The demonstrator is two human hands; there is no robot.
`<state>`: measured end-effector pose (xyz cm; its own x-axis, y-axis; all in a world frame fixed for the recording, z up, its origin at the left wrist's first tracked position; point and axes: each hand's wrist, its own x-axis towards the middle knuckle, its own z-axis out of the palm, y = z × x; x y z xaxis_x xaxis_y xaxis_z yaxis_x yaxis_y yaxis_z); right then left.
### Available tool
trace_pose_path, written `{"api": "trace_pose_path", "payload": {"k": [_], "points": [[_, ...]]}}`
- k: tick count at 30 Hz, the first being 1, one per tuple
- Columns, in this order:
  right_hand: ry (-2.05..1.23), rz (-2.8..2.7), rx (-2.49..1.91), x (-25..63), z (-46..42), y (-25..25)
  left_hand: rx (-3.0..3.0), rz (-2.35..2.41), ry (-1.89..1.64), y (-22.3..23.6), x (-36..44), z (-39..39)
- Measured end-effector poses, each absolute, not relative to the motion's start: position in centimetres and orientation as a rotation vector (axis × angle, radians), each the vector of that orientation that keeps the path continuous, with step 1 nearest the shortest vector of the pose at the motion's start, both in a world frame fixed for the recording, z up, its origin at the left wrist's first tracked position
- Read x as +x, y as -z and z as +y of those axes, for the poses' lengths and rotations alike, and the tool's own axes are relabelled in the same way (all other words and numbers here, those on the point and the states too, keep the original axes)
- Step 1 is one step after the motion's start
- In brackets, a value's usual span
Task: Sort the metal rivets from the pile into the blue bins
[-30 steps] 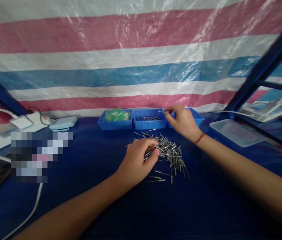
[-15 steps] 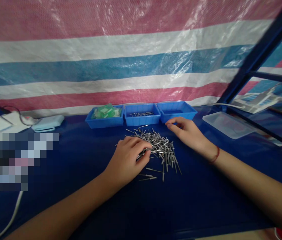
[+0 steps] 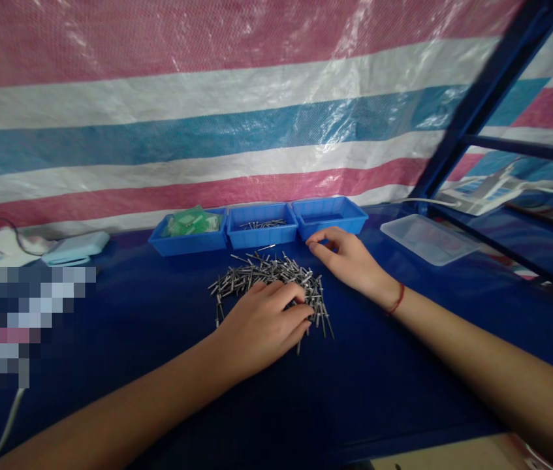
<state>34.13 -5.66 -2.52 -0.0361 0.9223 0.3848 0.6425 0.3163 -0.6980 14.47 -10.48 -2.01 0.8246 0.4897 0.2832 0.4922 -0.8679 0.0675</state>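
"As the left hand [image 3: 271,320] rests over a heap of metal rivets [image 3: 262,273], its fingers curl loosely, thumb and forefinger parted."

"Do they grip one?"

"I cannot tell; the tips dip in among the rivets."

"Where does the heap lie?"

"Around the left fingertips, fanning out beyond them and off to their left, with a ragged fringe just to their right. Of the two hands, the left is nearer, touching it."

"And the right hand [image 3: 347,260]?"

"Beyond and to the right of the left fingertips, thumb and forefinger drawn narrow. Whether anything sits between them, I cannot tell. From those tips, the heap lies leftward and on the near side."

"Which way do the rivets point?"

"Every way. Those just right of the left fingertips run mostly near to far; a lone rivet [image 3: 266,247], left of the right fingertips, lies nearly crosswise."

"The trays?"

"Just beyond the right fingertips stands the right blue tray [image 3: 354,224]; to their left, the middle blue tray [image 3: 262,237], holding thin metal pieces [image 3: 262,224]."
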Motion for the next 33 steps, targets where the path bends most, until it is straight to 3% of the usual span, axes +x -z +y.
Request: {"api": "trace_pose_path", "payload": {"k": [12, 22, 27, 33], "points": [[-0.383, -1.801, -1.314, 33.7, -6.5, 2.0, -2.989, -0.958, 0.348, 1.5, 16.0, -10.7], [-0.368, -1.853, -1.284, 33.3, -7.0, 1.9, -2.974, -0.968, 0.494, 1.2, 15.0, -10.3], [-0.402, -1.872, -1.257, 33.0, -7.4, 1.9, -2.955, -1.158, 0.789, 0.7, 13.8, -10.0], [-0.502, -1.942, -1.098, 31.7, -8.9, 1.3, -2.905, -1.822, 1.279, 1.2, 13.0, -9.8]]}}
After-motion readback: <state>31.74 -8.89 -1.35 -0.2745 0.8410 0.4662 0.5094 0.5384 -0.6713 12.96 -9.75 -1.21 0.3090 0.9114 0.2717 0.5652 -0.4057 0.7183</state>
